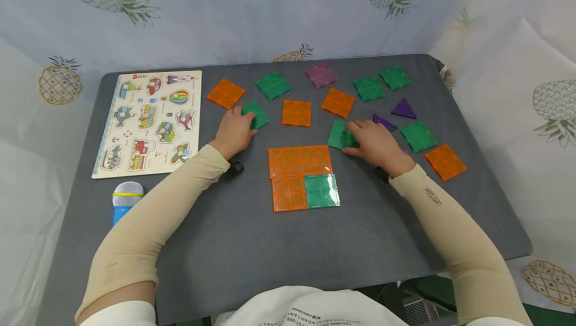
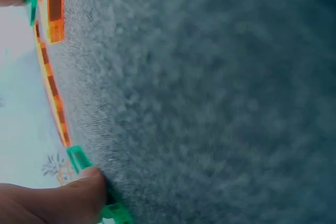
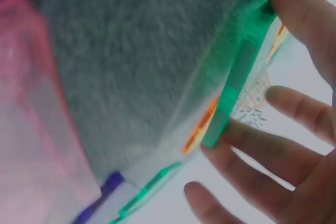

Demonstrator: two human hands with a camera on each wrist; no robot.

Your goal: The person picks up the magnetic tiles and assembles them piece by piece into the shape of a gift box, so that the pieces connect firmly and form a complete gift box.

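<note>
My left hand holds a green square magnetic tile by its edge at the table's back left; in the left wrist view the thumb presses that tile's side. Farther right, my right hand grips another green square tile between thumb and fingertips, and the right wrist view shows this tile edge-on. Between the hands and nearer me lies a flat block of joined tiles: an orange strip above, an orange square and a green square below.
Several loose orange and green squares, a magenta square and two purple triangles lie across the back and right. A picture puzzle board is on the left, with a toy microphone below it, partly behind my left sleeve.
</note>
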